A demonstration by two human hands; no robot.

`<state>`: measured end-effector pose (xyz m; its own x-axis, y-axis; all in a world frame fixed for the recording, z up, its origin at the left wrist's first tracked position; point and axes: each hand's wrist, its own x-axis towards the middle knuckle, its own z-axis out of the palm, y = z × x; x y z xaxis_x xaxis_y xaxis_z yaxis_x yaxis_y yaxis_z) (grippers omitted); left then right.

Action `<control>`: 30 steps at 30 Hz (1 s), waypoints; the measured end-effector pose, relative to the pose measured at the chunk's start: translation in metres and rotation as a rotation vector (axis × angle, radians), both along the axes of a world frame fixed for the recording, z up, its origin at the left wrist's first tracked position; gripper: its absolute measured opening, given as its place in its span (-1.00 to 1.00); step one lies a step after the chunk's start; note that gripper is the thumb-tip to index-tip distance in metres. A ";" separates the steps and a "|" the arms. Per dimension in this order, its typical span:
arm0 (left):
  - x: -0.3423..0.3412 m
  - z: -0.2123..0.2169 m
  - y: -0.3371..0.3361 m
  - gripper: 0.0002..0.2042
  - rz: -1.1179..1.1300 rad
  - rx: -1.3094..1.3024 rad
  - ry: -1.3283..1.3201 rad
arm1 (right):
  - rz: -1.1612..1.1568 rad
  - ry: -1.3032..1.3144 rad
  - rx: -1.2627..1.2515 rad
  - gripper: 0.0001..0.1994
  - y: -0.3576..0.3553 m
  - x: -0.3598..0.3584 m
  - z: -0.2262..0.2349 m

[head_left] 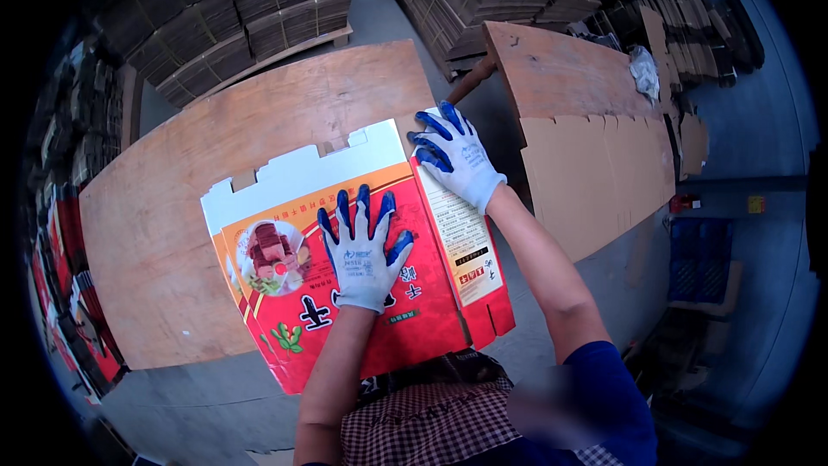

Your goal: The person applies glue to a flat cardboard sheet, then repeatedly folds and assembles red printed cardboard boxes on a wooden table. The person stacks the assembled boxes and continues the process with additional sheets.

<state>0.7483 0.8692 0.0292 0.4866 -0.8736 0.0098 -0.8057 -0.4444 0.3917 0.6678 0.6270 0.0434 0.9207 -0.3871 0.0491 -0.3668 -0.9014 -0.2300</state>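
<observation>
A flat printed cardboard box blank [431,293], red and yellow with a picture of sliced meat, lies on the wooden table at my front. Its white notched flaps point away from me. My left hand [360,246], in a white glove with blue fingertips, rests flat on the red panel with its fingers spread. At the far right corner of the blank, my right hand [455,154], gloved alike, lies over the narrow side panel. Its fingers are apart and slightly bent at the edge. Whatever is beneath both palms is hidden.
The wooden table [164,233] reaches left beyond the blank. On the right, a second wooden table [561,78] carries a plain brown cardboard sheet [595,173]. Tall bundled cardboard stacks [285,0] stand behind. Blue crates [700,259] sit at the far right.
</observation>
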 end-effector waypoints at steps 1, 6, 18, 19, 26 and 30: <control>0.001 0.000 0.000 -0.33 -0.001 0.002 -0.003 | 0.001 0.006 -0.008 -0.66 0.000 0.001 -0.003; 0.001 -0.001 0.000 -0.33 0.004 -0.005 0.003 | 0.018 0.024 -0.046 -0.65 0.005 0.000 -0.003; 0.001 -0.001 -0.001 -0.36 0.012 -0.030 0.004 | -0.227 -0.054 -0.010 -0.62 0.032 0.015 -0.012; 0.003 -0.001 -0.001 -0.37 0.006 -0.056 0.006 | -0.181 -0.111 0.025 -0.64 0.024 0.009 -0.011; 0.050 -0.020 -0.092 -0.47 0.091 -0.310 -0.111 | -0.147 -0.128 -0.015 -0.69 0.016 0.005 -0.021; 0.071 -0.025 -0.124 -0.50 0.053 -0.320 0.018 | -0.156 -0.214 0.038 -0.71 0.014 0.003 -0.027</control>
